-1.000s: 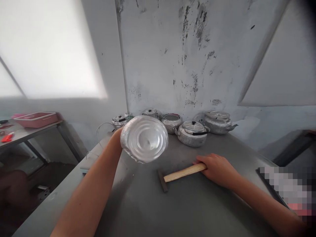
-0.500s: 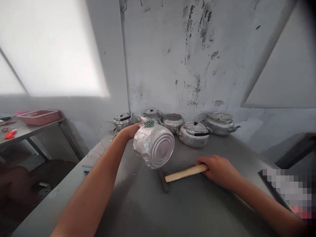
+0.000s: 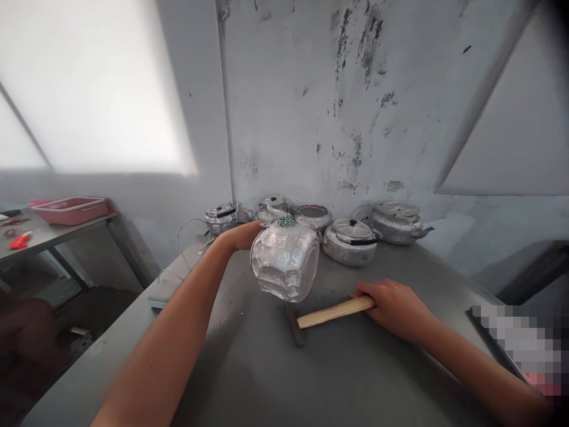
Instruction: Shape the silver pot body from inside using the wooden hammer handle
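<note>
Now I count five kettles behind my left hand gripping one dented kettle; my right hand clasps one hammer.

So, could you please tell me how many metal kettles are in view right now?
6. One kettle is held up in the left hand; five stand along the wall. The held one may hide others.

No readable text, labels, brands or numbers anywhere. The kettle, hammer and the kettles at the wall bear no legible marks; the wall shows only stains. The pixelated patch at lower right can't be read.
</note>
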A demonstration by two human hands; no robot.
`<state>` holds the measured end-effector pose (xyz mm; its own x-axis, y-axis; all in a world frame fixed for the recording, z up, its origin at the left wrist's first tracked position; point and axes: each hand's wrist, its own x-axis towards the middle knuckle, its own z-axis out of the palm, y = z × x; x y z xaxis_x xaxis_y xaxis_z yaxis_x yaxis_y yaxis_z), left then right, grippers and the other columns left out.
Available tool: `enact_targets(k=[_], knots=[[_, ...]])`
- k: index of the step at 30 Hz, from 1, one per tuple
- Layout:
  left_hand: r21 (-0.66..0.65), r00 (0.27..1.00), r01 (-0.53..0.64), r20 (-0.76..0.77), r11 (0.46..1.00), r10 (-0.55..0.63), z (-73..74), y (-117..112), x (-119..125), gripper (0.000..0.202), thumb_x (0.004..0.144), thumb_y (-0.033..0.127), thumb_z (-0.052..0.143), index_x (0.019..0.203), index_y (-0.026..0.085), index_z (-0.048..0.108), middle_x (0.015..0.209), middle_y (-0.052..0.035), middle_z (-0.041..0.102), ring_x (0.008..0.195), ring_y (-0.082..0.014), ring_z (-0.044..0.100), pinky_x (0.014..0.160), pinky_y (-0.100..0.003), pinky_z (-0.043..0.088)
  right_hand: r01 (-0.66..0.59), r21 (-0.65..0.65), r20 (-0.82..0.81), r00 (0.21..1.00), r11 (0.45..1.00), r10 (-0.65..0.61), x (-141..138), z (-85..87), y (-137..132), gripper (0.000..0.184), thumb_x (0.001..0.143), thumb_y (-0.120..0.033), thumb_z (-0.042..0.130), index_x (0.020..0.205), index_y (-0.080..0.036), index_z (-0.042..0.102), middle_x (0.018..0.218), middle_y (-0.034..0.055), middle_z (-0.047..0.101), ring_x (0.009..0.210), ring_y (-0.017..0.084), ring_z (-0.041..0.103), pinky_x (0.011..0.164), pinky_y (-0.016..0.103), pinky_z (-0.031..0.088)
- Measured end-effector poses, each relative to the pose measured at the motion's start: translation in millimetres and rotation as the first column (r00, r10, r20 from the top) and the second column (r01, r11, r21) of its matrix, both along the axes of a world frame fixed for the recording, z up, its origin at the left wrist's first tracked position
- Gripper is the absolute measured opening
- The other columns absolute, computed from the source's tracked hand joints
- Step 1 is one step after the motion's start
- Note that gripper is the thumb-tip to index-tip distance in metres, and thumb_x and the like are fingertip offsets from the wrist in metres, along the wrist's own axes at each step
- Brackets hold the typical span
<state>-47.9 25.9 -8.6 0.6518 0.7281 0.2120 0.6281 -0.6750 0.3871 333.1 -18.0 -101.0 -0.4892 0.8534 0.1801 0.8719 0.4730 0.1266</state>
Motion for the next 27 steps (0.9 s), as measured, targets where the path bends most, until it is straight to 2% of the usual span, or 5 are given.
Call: enact_targets(k=[4,8,12,22,27], knots=[[-0.107,0.999,0.015,0.044,0.994,-0.010,-1.7,3.4,0.9,0.028,0.083,0.017,0.063,0.109,0.017,0.074,0.116,-0.0067,0.075,0.108,-0.0252,0.066,0.098,-0.033,0.050,-0.004,-0.015,0.001,1.000,1.000,0.004,-0.9,0.8,-0.3,0.022,0.093,-0.027,0.049,0.081,-0.026,0.068,0.076,0.0032,0.071,0.077,0.023,0.063,0.065,0.031,0.029],[-0.183,0.997,-0.077,0.012,0.980,0.080,-3.8,3.7,2.3,0.016,0.079,0.017,0.063,0.089,0.015,0.075,0.093,-0.0045,0.078,0.097,-0.0248,0.068,0.088,-0.030,0.052,0.002,-0.029,0.000,1.000,1.000,-0.002,-0.3,0.7,-0.4,0.021,0.093,-0.027,0.050,0.083,-0.026,0.068,0.077,0.0035,0.071,0.078,0.023,0.064,0.064,0.031,0.029],[-0.247,0.980,-0.193,0.004,0.949,0.201,-4.6,0.9,4.6,0.016,0.075,0.016,0.061,0.084,0.016,0.075,0.080,-0.0021,0.076,0.086,-0.0230,0.067,0.078,-0.028,0.053,-0.006,-0.026,-0.010,1.000,1.000,0.006,0.5,0.4,-0.4,0.020,0.091,-0.025,0.051,0.081,-0.025,0.068,0.076,0.0043,0.071,0.077,0.024,0.063,0.064,0.031,0.028],[-0.342,0.964,-0.260,-0.036,0.903,0.264,-4.8,-1.5,7.6,0.018,0.070,0.015,0.057,0.079,0.017,0.073,0.084,-0.0032,0.076,0.081,-0.0209,0.068,0.070,-0.026,0.051,-0.017,-0.021,-0.017,1.000,1.000,0.017,0.0,1.2,0.1,0.022,0.093,-0.028,0.050,0.081,-0.025,0.068,0.075,0.0048,0.070,0.075,0.023,0.063,0.064,0.032,0.029],[-0.421,0.957,-0.258,0.009,0.869,0.288,0.2,-4.6,-2.8,0.024,0.070,0.020,0.061,0.091,0.019,0.074,0.084,-0.0041,0.076,0.077,-0.0224,0.070,0.066,-0.027,0.051,-0.007,-0.026,-0.002,1.000,1.000,0.007,-0.7,2.2,-0.4,0.021,0.090,-0.024,0.050,0.085,-0.026,0.071,0.078,0.0043,0.071,0.077,0.023,0.063,0.064,0.031,0.029]])
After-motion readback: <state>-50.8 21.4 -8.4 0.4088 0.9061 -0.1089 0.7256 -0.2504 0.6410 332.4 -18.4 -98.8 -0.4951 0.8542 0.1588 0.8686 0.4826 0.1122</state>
